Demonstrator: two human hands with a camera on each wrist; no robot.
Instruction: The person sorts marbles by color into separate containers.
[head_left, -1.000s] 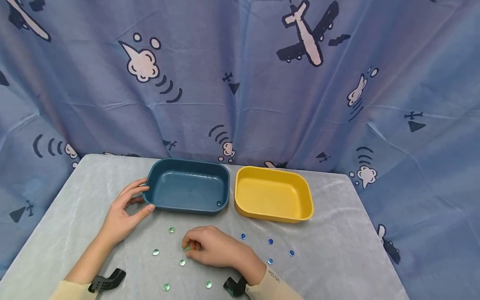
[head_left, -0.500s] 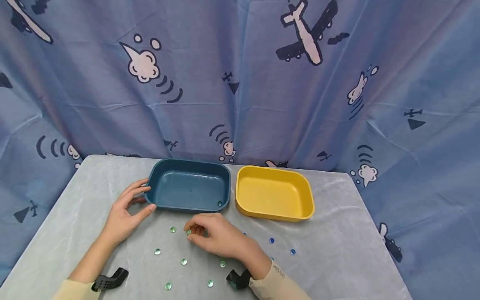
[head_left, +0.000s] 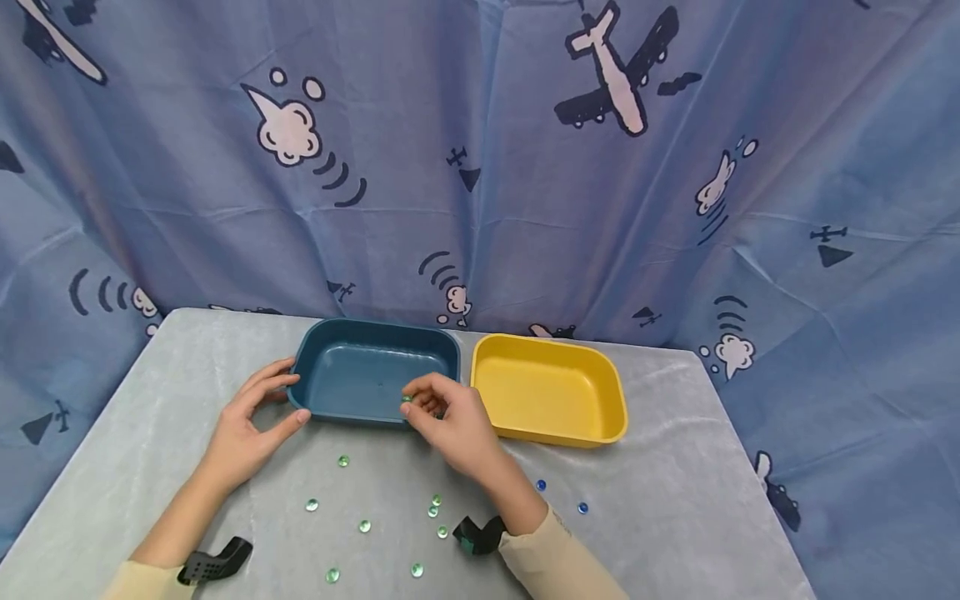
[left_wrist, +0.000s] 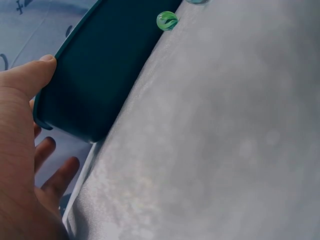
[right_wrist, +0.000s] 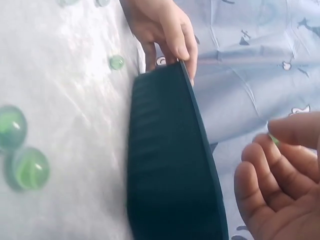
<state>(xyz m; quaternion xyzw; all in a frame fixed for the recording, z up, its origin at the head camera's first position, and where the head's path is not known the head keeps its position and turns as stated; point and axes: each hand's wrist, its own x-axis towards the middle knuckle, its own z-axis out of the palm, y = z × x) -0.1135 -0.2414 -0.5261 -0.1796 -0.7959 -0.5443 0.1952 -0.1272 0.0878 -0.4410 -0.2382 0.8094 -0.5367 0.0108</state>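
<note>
My left hand holds the left end of a dark teal plastic tray, its thumb on the near rim and fingertips at the end rim; the outer fingers spread loosely below in the left wrist view. My right hand is over the tray's near right corner. Between thumb and index finger it pinches a green glass marble, mostly covered by the fingertips, with a sliver of the green marble showing in the right wrist view. The right hand hides that corner of the tray.
Several green marbles lie scattered on the grey cloth, one green marble near the tray's front. A yellow tray stands to the right. Blue marbles lie in front of it, partly behind my right forearm. A patterned blue curtain hangs behind.
My right hand has lifted the green marble from the cloth and carried it away from me and slightly right, over the teal tray. The left hand has stayed in place.
</note>
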